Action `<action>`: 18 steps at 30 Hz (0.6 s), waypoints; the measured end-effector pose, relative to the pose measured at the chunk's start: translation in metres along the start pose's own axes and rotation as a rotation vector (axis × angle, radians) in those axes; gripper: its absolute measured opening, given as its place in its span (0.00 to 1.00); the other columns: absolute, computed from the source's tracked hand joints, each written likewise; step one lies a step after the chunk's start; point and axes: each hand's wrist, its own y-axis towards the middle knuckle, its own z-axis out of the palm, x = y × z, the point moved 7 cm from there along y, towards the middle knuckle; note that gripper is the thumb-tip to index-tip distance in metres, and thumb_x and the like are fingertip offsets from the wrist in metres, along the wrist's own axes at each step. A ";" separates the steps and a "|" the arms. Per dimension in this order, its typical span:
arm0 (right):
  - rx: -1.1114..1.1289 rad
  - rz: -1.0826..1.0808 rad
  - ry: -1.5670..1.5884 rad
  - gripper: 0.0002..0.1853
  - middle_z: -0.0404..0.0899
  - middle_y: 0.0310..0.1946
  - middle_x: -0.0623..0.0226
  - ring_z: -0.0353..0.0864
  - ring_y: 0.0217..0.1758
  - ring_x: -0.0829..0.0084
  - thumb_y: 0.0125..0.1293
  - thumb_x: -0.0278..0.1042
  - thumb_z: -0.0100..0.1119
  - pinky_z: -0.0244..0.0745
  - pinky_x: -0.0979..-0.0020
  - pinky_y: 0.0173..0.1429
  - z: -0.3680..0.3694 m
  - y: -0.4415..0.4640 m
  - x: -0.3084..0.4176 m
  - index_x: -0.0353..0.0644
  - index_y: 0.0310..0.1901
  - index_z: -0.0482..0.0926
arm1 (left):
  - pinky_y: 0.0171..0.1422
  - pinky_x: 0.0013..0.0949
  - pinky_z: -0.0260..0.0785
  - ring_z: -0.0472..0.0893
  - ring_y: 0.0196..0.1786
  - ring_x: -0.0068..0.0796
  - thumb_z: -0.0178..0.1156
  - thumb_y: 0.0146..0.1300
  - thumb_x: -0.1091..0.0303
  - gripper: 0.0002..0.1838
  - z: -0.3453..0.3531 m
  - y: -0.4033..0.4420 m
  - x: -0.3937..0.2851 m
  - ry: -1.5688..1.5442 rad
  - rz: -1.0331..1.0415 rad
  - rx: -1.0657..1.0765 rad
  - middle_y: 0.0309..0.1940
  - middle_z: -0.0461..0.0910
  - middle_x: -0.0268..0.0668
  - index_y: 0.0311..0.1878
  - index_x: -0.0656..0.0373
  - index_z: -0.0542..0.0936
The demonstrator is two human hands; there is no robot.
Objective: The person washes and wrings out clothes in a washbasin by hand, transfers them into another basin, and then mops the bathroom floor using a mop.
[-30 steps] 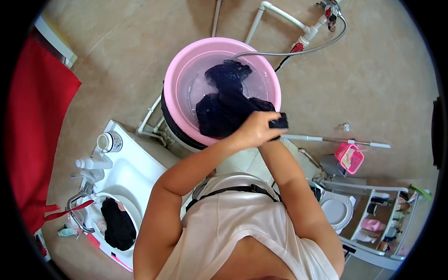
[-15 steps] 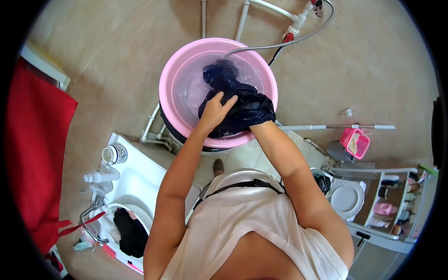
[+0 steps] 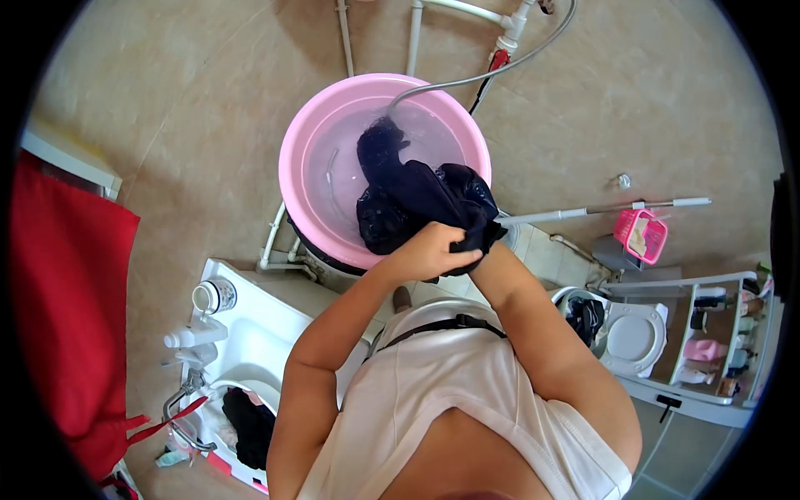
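Observation:
A pink basin (image 3: 296, 171) holds water and a wet dark navy garment (image 3: 417, 196), part of it under water and part drawn over the basin's near right rim. My left hand (image 3: 432, 252) grips the garment at that rim, its fingers closed on the cloth. The dark cloth covers my right hand, so its fingers are hidden; only the wrist and forearm show below the fabric. A grey flexible hose (image 3: 467, 81) runs over the far rim into the water.
At the lower left, a white sink (image 3: 258, 329) holds a basin with dark and light clothes; bottles and a jar (image 3: 214, 296) stand on its edge. A pole (image 3: 583, 212), pink basket (image 3: 654, 242), toilet (image 3: 635, 337) and shelf rack (image 3: 687, 333) are on the right. Red cloth (image 3: 71, 308) hangs left.
My left hand has moved from over the basin to the near right rim and closed on the garment. The garment has been pulled toward me, and the view has shifted slightly.

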 end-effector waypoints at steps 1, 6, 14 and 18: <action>-0.004 0.005 -0.011 0.16 0.80 0.45 0.62 0.76 0.49 0.69 0.65 0.36 0.54 0.70 0.68 0.57 -0.004 -0.005 -0.003 0.38 0.51 0.76 | 0.27 0.29 0.62 0.65 0.23 0.14 0.65 0.59 0.63 0.16 -0.010 -0.002 0.005 0.025 -0.088 -0.099 0.16 0.68 0.33 0.26 0.67 0.76; -0.018 0.024 -0.059 0.16 0.80 0.45 0.62 0.77 0.48 0.68 0.64 0.35 0.55 0.71 0.68 0.56 -0.015 -0.031 -0.016 0.37 0.52 0.76 | 0.42 0.40 0.69 0.79 0.37 0.47 0.66 0.56 0.55 0.23 -0.082 -0.026 0.022 0.594 0.000 -0.900 0.36 0.79 0.50 0.45 0.66 0.75; -0.009 0.031 -0.098 0.17 0.80 0.44 0.61 0.78 0.47 0.68 0.63 0.34 0.57 0.73 0.67 0.55 -0.016 -0.049 -0.026 0.36 0.52 0.76 | 0.30 0.23 0.62 0.68 0.26 0.17 0.60 0.61 0.64 0.12 -0.078 -0.005 0.109 -0.130 -0.212 -0.550 0.21 0.73 0.31 0.33 0.67 0.78; 0.002 0.041 -0.098 0.18 0.80 0.44 0.61 0.78 0.46 0.67 0.63 0.34 0.58 0.73 0.66 0.54 -0.017 -0.054 -0.028 0.36 0.52 0.75 | 0.33 0.23 0.64 0.70 0.28 0.16 0.58 0.60 0.70 0.09 -0.065 -0.008 0.070 -0.302 -0.171 -0.409 0.25 0.75 0.27 0.35 0.68 0.78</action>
